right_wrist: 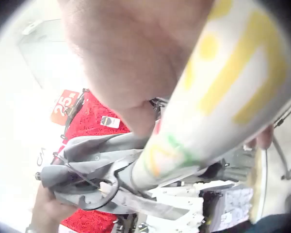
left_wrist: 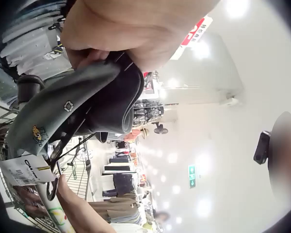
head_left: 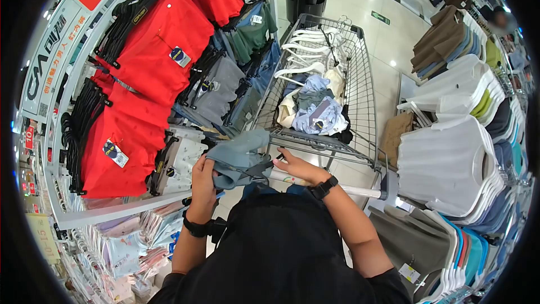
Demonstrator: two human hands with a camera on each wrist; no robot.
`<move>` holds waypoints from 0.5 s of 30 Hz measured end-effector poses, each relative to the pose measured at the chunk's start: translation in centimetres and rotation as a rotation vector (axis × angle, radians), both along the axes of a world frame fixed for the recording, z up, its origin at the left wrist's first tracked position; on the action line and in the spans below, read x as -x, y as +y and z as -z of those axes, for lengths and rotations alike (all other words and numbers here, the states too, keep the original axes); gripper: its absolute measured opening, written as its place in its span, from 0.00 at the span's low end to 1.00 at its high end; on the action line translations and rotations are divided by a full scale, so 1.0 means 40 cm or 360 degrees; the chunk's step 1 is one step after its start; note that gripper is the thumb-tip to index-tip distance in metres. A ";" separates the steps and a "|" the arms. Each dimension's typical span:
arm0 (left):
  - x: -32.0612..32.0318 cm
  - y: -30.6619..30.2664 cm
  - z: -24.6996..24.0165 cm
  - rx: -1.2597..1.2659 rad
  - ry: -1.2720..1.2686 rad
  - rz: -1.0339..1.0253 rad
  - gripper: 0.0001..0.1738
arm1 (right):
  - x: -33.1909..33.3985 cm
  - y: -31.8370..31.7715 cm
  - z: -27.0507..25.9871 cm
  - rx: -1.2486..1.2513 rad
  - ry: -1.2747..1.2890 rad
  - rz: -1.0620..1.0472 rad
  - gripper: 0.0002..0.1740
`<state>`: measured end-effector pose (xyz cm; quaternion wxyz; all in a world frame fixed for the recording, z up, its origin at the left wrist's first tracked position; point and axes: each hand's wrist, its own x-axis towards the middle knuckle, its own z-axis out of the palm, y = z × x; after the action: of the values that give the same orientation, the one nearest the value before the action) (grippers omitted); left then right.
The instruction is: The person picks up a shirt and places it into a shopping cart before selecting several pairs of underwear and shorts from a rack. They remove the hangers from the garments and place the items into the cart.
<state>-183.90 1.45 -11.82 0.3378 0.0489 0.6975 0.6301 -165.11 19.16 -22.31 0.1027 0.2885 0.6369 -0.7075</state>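
Note:
My left hand (head_left: pixel 203 183) grips a grey-green pair of boxer briefs (head_left: pixel 239 160), folded over on a black hanger. A small printed figure and a white price tag (left_wrist: pixel 25 170) show on the boxer briefs in the left wrist view. The hanger's dark hook (left_wrist: pixel 52 188) points toward my right hand (head_left: pixel 301 168). Thumb and index finger of that hand are spread apart right by the hook, above the shopping cart's white handle (head_left: pixel 360 191). In the right wrist view the handle (right_wrist: pixel 218 97) hides part of the right hand's fingers.
Ahead stands the wire shopping cart (head_left: pixel 368 95), holding white hangers (head_left: pixel 306 45) and a heap of clothes (head_left: pixel 318 112). Racks of red shorts (head_left: pixel 135 135) rise close on the left. White tops (head_left: pixel 439 157) hang on the right. Tiled floor (head_left: pixel 360 0) runs beyond the cart.

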 end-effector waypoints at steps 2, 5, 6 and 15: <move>0.008 -0.023 0.004 -0.0093 -0.0092 -0.0038 0.10 | 0.025 -0.005 0.017 0.0361 0.0023 0.0206 0.37; 0.003 -0.043 0.001 -0.0199 -0.0207 -0.0104 0.10 | 0.039 -0.005 0.029 0.1007 0.0078 0.0503 0.27; -0.001 -0.048 -0.004 -0.0231 -0.0239 -0.0130 0.11 | 0.033 -0.008 0.029 0.1062 0.0127 0.0595 0.25; -0.035 -0.125 -0.052 0.0163 0.0397 0.0266 0.05 | 0.013 -0.025 -0.157 0.1175 0.0640 0.1570 0.09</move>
<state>-182.49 -3.55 -9.74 0.3018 0.1674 0.7588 0.5524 -165.64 18.14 -16.02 -0.2632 0.3547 0.1513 -0.8843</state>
